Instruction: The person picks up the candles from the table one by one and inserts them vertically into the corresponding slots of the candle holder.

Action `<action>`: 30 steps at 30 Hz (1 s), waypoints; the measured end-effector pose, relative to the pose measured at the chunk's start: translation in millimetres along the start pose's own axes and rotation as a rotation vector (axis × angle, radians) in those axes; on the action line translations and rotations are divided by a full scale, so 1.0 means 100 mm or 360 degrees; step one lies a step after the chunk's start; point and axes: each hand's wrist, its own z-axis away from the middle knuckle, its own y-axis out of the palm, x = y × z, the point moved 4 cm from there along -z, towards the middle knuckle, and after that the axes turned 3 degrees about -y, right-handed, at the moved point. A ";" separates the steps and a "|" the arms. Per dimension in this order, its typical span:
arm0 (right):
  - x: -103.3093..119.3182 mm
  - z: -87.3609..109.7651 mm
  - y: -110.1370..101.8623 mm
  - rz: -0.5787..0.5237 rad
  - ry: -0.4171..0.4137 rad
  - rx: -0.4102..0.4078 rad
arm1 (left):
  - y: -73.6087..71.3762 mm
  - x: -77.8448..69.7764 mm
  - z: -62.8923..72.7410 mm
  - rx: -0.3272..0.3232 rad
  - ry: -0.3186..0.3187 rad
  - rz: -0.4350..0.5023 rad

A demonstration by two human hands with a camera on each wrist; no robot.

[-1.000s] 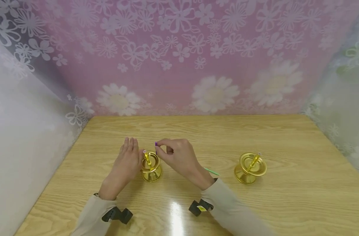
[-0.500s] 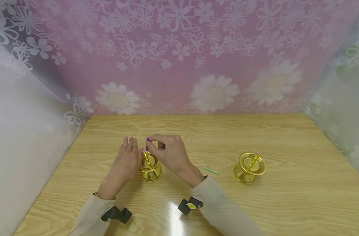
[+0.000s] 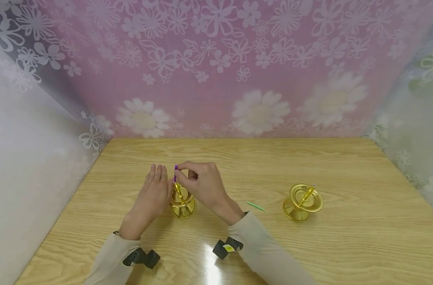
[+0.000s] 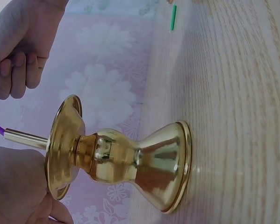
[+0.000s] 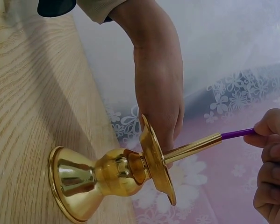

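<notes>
Purple stick shifted to tip of gold tube; insertion unclear.

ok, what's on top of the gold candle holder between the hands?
A flared dish with a gold tube rising from it. A purple stick, pinched in the right hand, meets the tube's mouth. Any length inside the tube is covered; depth can't be told.

slants both forearms forward toward the gold candlestick between them — holds the left hand just left of it, with fingers straight and pointing forward — poises the right hand above its right side, with thumb and forefinger pinching and remaining fingers curled.
</notes>
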 end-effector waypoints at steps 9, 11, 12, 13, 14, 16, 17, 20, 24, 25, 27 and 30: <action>0.02 -0.03 0.00 0.0047 -0.0058 0.0059 | 0.00 -0.01 0.00 -0.0018 0.0023 -0.0016; 0.03 -0.04 0.00 0.0056 -0.0097 0.0071 | 0.00 0.00 0.00 -0.0010 0.0024 -0.0019; 0.04 -0.05 0.00 0.0058 -0.0113 0.0077 | 0.00 0.00 0.00 -0.0006 0.0024 -0.0020; 0.04 -0.06 0.00 0.0057 -0.0123 0.0086 | 0.00 0.00 0.00 0.0000 0.0023 -0.0020; 0.04 -0.06 -0.01 0.0058 -0.0125 0.0094 | 0.00 0.00 0.00 0.0007 0.0021 -0.0020; 0.04 -0.07 -0.01 0.0053 -0.0129 0.0117 | 0.00 0.00 0.01 0.0019 0.0016 -0.0011; 0.05 -0.08 0.00 0.0067 -0.0138 0.0132 | 0.00 0.01 0.01 0.0023 0.0013 -0.0008; 0.08 -0.09 0.00 0.0135 -0.0185 0.0180 | 0.01 0.01 0.01 0.0027 0.0010 -0.0004; 0.11 -0.12 0.00 0.0210 -0.0258 0.0237 | 0.02 0.02 0.01 0.0021 0.0012 -0.0004; 0.10 -0.13 0.00 0.0204 -0.0262 0.0249 | 0.02 0.02 0.01 0.0021 0.0014 -0.0001; 0.08 -0.14 0.00 0.0162 -0.0258 0.0275 | 0.02 0.02 0.01 0.0014 0.0020 0.0000; 0.03 -0.15 0.00 0.0066 -0.0255 0.0299 | 0.01 0.02 0.00 -0.0005 0.0033 -0.0004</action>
